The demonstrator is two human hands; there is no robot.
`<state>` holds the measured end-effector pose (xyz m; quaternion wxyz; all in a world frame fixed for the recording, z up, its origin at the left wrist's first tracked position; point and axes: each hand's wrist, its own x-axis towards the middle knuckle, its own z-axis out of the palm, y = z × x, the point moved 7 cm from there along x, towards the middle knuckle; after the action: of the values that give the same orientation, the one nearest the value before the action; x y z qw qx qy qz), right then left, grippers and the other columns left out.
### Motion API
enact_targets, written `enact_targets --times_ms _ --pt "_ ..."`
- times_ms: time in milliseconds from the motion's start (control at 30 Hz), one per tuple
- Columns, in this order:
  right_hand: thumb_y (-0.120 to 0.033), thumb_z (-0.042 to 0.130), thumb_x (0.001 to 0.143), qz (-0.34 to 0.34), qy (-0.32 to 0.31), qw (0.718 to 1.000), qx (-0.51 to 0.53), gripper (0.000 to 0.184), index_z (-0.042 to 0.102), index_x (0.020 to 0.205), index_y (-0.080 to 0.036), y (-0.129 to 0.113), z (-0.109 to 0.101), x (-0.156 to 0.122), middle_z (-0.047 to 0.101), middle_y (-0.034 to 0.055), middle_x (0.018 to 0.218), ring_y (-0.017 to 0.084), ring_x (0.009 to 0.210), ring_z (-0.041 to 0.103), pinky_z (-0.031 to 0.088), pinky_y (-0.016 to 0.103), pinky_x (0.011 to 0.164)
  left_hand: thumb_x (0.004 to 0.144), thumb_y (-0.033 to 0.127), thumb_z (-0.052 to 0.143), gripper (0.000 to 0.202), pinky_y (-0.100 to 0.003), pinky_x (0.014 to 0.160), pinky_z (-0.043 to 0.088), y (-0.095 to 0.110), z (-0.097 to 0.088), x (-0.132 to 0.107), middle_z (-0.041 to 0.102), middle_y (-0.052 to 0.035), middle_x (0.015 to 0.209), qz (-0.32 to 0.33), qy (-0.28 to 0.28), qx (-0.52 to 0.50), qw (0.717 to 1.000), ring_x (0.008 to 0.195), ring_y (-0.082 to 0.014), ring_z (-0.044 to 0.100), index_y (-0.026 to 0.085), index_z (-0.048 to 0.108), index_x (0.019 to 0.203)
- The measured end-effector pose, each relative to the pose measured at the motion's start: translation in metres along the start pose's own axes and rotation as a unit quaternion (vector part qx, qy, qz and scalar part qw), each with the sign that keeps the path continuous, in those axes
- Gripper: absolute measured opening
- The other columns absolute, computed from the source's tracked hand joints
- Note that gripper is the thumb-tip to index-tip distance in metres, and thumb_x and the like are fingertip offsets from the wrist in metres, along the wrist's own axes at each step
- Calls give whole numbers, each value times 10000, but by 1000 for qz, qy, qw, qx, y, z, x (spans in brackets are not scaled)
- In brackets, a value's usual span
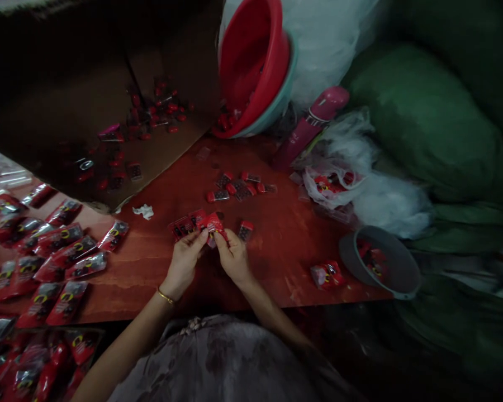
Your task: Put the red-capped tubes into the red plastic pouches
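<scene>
My left hand (183, 264) and my right hand (235, 260) meet over the middle of the table, thumbs and fingers pinched on a small red plastic packet (214, 222). Its far end points away from me. Just beyond my left fingers lies a row of small clear cases with red ends (185, 224); whether the fingers touch them I cannot tell. One more red-capped case (245, 230) lies right beside my right hand. Farther back, several loose cases (241, 188) form a small cluster.
Filled red packets (71, 251) cover the left side, beside a large open carton (184, 134) with cases inside. Behind stand a tilted red basin (276, 61) and a pink bottle (308, 125). At right are a plastic bag (360, 190), a grey bowl (402, 279) and a red packet bundle (327, 276).
</scene>
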<state>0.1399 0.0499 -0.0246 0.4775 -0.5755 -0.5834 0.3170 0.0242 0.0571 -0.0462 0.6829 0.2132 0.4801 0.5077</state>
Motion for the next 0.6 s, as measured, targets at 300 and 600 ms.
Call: enact_targets --times_ms 300,600 --pt "-557 460 851 50 40 920 -388 495 580 1056 -122 14 -48 4 628 145 954 256 862 577 419 339 732 407 329 885 400 -252 674 481 4 -8 3 694 -9 712 -62 46 -73 994 660 -120 629 147 658 681" --pt "-257 462 837 38 47 930 -362 316 609 1066 -99 45 -71 -11 665 168 939 257 833 612 465 378 759 433 400 870 444 -284 696 477 0 0 -5 701 -21 743 -98 24 -73 992 691 -149 640 159 657 740"
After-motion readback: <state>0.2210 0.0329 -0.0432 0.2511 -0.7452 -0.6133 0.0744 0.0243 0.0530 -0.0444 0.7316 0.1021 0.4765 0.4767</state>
